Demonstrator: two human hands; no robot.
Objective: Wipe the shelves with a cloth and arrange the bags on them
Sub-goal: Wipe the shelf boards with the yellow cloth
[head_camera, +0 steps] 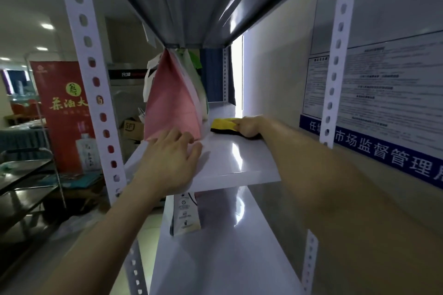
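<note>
Left hand point(172, 160), grip splayed flat, touches pink bag point(172, 98); right hand point(248, 126) presses yellow cloth point(221, 123), grip unclear.

red bnr point(62, 112): "茶油大" | cardbd box point(132, 127): "SF" | wall sign point(393, 159): "市场监督管理"

Red banner point(64, 112) with gold lettering at 9 o'clock. Ceiling lights point(46, 26) lit at 10. Steel trolley point(26, 175) at 8, pale tiled floor point(79, 223) beside it. Printed wall notice point(383, 93) with a blue band at 3. Bright daylight gap point(237, 72) at 12.
</note>
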